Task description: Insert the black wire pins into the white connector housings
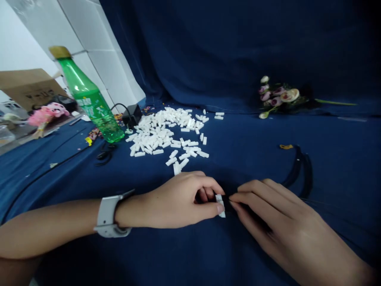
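Cloth of deep navy blue [238, 151] covers the whole work surface and rises behind it as a draped backdrop, with white wall tiles [98, 51] showing at the upper left. On the cloth, well beyond the hands, lies a loose heap of small white plastic blocks [166, 133]. Left of the heap stands a green translucent plastic bottle [92, 105], tilted in this view, and just beside it a black power adapter [132, 115] with its cable. A brown cardboard box [28, 85] and a pink soft toy [47, 113] sit at the far left edge. A small bunch of artificial flowers [276, 95] lies at the back right, and thin black curved bands [300, 169] lie near the right hand.

The left hand [175, 200], with a grey watch [108, 216] on its wrist, is curled nearly closed, thumb and forefinger pinching one small white plastic piece [220, 205] just above the cloth at front centre. The right hand [279, 222] lies flatter, fingers extended together, their tips meeting the same piece; it seems to press something dark against it, though shadow hides that.
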Demonstrator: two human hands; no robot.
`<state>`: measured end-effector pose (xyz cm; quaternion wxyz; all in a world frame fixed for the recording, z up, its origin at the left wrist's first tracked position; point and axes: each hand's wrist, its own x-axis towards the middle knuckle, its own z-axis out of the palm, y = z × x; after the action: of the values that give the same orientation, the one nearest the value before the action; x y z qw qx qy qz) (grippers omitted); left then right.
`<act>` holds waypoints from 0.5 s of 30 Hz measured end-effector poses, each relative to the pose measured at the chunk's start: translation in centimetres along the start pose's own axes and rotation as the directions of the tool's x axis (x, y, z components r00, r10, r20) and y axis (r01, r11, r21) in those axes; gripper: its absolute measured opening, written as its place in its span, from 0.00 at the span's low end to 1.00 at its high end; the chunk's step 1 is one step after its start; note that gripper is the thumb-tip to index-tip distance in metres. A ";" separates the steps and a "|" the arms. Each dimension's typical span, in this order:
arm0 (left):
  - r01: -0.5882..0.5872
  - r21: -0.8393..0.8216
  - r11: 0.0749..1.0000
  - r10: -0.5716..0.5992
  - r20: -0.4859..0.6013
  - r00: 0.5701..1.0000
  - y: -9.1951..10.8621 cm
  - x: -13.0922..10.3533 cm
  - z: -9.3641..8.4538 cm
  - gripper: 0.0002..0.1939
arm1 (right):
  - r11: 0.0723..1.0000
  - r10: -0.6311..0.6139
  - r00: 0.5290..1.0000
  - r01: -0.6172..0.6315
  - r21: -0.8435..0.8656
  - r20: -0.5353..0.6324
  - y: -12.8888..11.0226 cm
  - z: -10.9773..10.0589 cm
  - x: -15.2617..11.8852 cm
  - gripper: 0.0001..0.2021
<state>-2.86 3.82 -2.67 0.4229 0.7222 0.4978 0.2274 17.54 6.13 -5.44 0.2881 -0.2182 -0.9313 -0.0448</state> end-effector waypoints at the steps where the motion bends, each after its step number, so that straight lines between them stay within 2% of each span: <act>1: -0.032 0.055 0.998 0.033 -0.016 0.999 -0.1 -0.1 -0.1 0.12 | 1.000 -0.005 1.000 0.005 -0.002 0.000 0.1 0.0 0.0 0.09; 7: -0.091 0.069 0.993 0.090 0.008 0.996 -0.8 0.1 -0.8 0.11 | 0.999 -0.009 1.000 0.010 -0.042 0.011 0.0 -0.2 -0.1 0.09; 12: -0.080 0.076 0.994 0.081 -0.011 0.997 -0.4 -0.1 0.0 0.14 | 0.998 -0.001 1.000 0.000 -0.064 -0.015 0.0 0.1 -0.2 0.09; 14: -0.083 0.150 0.985 0.089 -0.034 0.995 0.3 -1.6 -0.2 0.10 | 0.998 0.004 1.000 -0.006 -0.061 -0.021 0.0 0.2 -0.2 0.10; 15: -0.125 0.332 0.935 0.152 -0.057 0.987 0.6 -2.8 -0.8 0.08 | 0.998 0.007 1.000 -0.008 -0.055 -0.019 0.0 0.2 -0.2 0.10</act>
<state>-4.29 1.51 -1.49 0.2593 0.8058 0.4934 0.2001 17.61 6.13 -5.75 0.2908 -0.2291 -0.9262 -0.0715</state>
